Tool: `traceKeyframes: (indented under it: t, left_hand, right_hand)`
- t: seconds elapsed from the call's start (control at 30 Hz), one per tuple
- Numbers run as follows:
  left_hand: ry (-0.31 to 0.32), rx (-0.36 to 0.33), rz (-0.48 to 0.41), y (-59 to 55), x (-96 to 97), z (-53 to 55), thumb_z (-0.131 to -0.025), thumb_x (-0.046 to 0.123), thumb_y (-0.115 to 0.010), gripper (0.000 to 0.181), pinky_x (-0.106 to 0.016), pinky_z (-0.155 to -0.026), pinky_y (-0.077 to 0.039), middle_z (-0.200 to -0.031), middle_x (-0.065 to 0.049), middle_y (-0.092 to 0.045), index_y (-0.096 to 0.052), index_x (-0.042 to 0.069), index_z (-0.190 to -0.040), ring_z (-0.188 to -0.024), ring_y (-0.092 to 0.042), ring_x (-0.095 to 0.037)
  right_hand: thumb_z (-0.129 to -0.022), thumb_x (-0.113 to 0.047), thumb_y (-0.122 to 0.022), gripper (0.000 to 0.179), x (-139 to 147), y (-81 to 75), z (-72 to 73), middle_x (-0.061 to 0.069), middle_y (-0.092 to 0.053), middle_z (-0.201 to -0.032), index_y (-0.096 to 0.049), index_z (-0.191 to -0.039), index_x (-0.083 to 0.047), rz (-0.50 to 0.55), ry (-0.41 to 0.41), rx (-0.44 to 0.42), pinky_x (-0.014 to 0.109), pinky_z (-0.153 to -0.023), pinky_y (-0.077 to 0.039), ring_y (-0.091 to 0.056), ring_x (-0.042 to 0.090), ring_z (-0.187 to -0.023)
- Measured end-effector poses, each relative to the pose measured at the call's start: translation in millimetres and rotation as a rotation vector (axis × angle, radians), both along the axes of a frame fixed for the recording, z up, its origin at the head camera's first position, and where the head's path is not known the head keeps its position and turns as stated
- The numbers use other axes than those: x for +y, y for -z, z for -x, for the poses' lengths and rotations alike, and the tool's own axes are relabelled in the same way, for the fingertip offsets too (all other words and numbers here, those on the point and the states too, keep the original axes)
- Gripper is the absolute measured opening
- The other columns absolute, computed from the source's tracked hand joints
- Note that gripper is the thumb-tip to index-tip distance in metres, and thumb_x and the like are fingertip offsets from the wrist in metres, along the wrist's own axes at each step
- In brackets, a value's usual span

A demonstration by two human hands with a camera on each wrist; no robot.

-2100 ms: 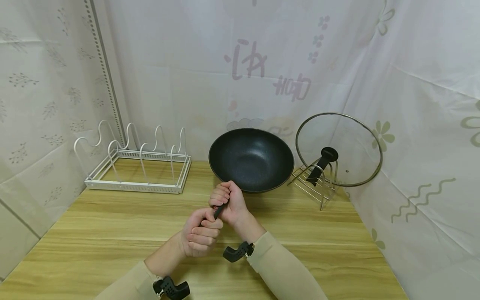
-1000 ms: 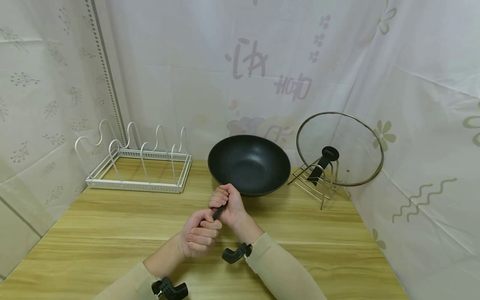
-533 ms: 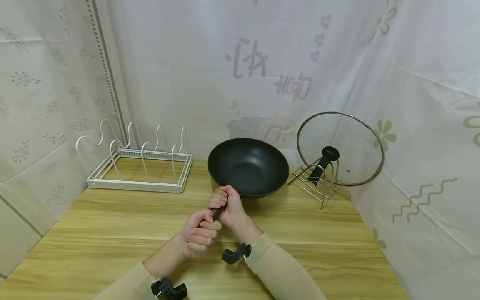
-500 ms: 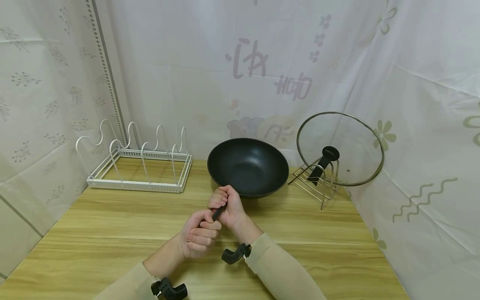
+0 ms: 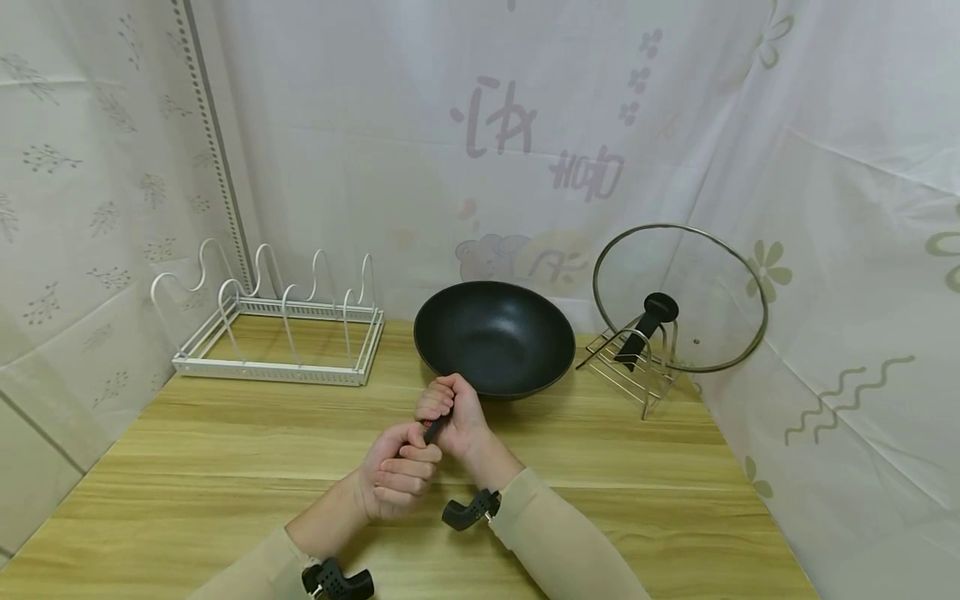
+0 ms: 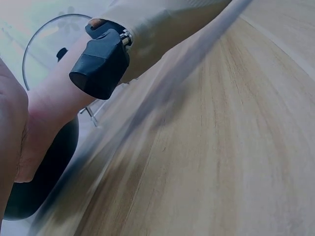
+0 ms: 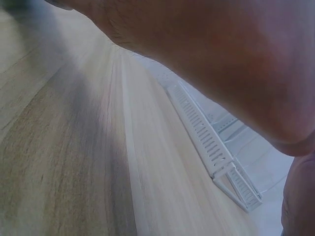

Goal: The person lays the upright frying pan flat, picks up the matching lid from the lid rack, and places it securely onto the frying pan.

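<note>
A black wok (image 5: 495,337) is at the middle of the table in the head view, its bowl tipped slightly toward me. Both hands grip its handle. My left hand (image 5: 401,471) curls round the end nearest me, and my right hand (image 5: 453,417) holds the handle close to the bowl. Only a short black stretch of handle shows between them. Whether the wok's base touches the wood is hard to tell. In the left wrist view part of the dark wok (image 6: 59,162) shows behind the right hand. The right wrist view has mostly the left forearm (image 7: 211,54).
On the left stands a white pot rack (image 5: 270,382) with several curved dividers. To the right, a small wire stand (image 5: 643,392) holds a glass lid (image 5: 716,308) upright, near the wok's rim. Patterned cloth walls (image 5: 375,167) border the wooden table (image 5: 600,500).
The wok has come down and slightly toward me, its bowl now looking flatter. Both hands have kept their grip, sinking a little. Rack and lid have stayed put.
</note>
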State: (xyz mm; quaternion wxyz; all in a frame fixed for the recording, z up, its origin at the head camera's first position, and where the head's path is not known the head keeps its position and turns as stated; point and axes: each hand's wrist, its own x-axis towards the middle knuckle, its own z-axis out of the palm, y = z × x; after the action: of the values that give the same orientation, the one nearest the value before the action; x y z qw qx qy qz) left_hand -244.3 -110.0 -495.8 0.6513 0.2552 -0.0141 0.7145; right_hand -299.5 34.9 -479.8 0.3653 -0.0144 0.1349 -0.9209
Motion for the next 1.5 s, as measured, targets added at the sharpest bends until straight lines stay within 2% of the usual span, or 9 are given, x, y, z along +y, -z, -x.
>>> traceKeyframes:
  t: [0.5, 1.07, 1.2, 1.37, 1.5]
  left_hand:
    - [0.019, -0.019, -0.002, 5.8, 0.6, 0.8, -0.103, 0.023, -0.047, 0.039, -0.015, -0.035, -0.020, -0.052, 0.011, -0.031, -0.029, 0.023, -0.068, -0.037, -0.031, -0.001]
    - [0.004, -0.034, 0.010, 7.4, 0.7, -0.2, -0.103, 0.023, -0.047, 0.039, -0.015, -0.036, -0.020, -0.052, 0.011, -0.030, -0.029, 0.023, -0.069, -0.037, -0.030, -0.001]
    - [0.000, -0.045, 0.009, 7.0, 0.4, -0.7, -0.103, 0.023, -0.047, 0.038, -0.014, -0.036, -0.020, -0.052, 0.011, -0.029, -0.028, 0.023, -0.069, -0.037, -0.030, -0.001]
    - [-0.027, -0.046, 0.015, 6.6, -0.5, -2.0, -0.103, 0.022, -0.046, 0.038, -0.013, -0.037, -0.020, -0.053, 0.012, -0.028, -0.027, 0.023, -0.071, -0.038, -0.029, 0.000]
    - [-0.075, -0.030, 0.045, 5.0, -2.4, -4.8, -0.103, 0.022, -0.046, 0.037, -0.013, -0.037, -0.019, -0.055, 0.012, -0.026, -0.025, 0.023, -0.072, -0.040, -0.029, 0.000]
  right_hand:
    - [-0.110, -0.019, -0.031, 0.047, -0.5, 4.6, 0.7, -0.009, -0.040, -0.052, -0.026, -0.064, -0.023, -0.025, 0.012, -0.019, 0.021, -0.052, -0.042, -0.045, 0.006, -0.045]
    - [-0.114, -0.024, -0.025, 0.051, -1.4, 6.9, 3.2, -0.009, -0.040, -0.051, -0.026, -0.063, -0.023, -0.047, 0.018, -0.056, 0.020, -0.052, -0.040, -0.045, 0.006, -0.043]
    - [-0.113, -0.023, -0.028, 0.051, -1.1, 6.4, 2.5, -0.009, -0.041, -0.051, -0.027, -0.062, -0.023, -0.055, 0.025, -0.059, 0.020, -0.052, -0.041, -0.045, 0.006, -0.043]
    - [-0.112, -0.022, -0.032, 0.052, -1.7, 4.6, 1.3, -0.009, -0.042, -0.051, -0.030, -0.060, -0.022, -0.070, 0.043, -0.073, 0.019, -0.052, -0.041, -0.045, 0.006, -0.045]
    - [-0.113, -0.023, -0.032, 0.054, -2.2, 4.7, 1.2, -0.009, -0.042, -0.052, -0.034, -0.059, -0.021, -0.086, 0.051, -0.082, 0.019, -0.053, -0.042, -0.046, 0.006, -0.046]
